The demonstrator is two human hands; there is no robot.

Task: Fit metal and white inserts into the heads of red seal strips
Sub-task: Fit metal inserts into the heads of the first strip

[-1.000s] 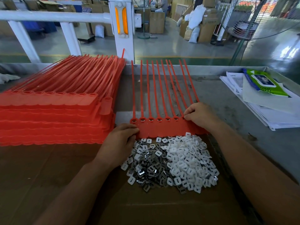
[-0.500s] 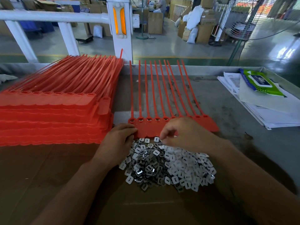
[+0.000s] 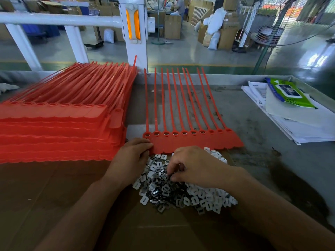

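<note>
A joined sheet of red seal strips (image 3: 192, 142) lies flat on the table, tails pointing away, heads in a row near me. Several heads on the left show metal inserts; the rightmost ones look bare. Below it lies a mixed pile of metal and white inserts (image 3: 181, 192). My left hand (image 3: 132, 160) presses its fingertips on the sheet's near left corner. My right hand (image 3: 195, 167) hovers over the pile, fingers curled down into the metal pieces; what it pinches is hidden.
A tall stack of red seal strip sheets (image 3: 59, 129) fills the left of the table. Papers (image 3: 299, 124) and a green wipes pack (image 3: 288, 93) lie at the right. Brown cardboard (image 3: 54, 196) covers the near table. A white railing (image 3: 132, 33) stands behind.
My right hand left the right end of the strip heads and came down and left into the insert pile. My left hand stayed on the sheet's corner.
</note>
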